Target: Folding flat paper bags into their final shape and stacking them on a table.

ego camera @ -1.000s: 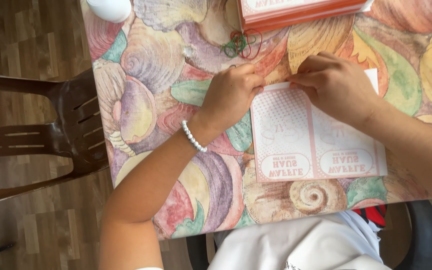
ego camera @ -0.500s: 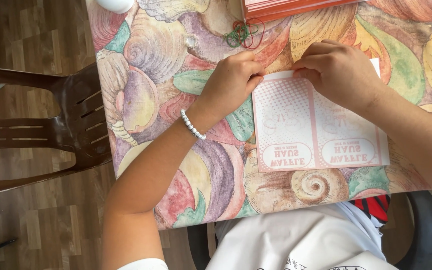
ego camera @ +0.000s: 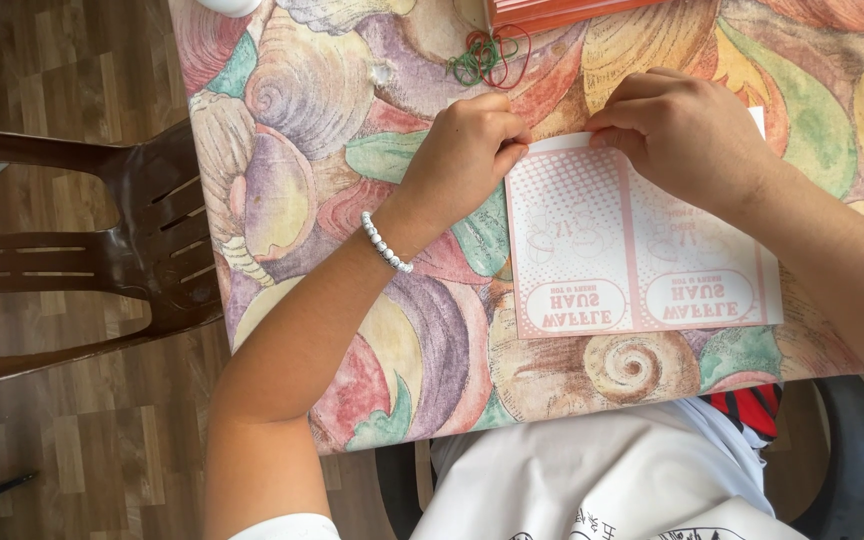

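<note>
A flat pink-and-white printed paper sheet lies on a table covered with a seashell-patterned cloth. My left hand pinches the sheet's far left corner, fingers curled; a white bead bracelet is on that wrist. My right hand presses on the sheet's far edge, to the right of the left hand, fingers bent over the paper. Both hands touch the same top edge, a short gap between them.
A tangle of red and green rubber bands lies just beyond the hands. An orange stack of flat items sits at the table's far edge. A dark brown plastic chair stands to the left on wood flooring.
Both hands have stayed on the sheet's far edge, with the fingers shifting slightly along it. The camera view has tilted a little, so the sheet sits lower in view.
</note>
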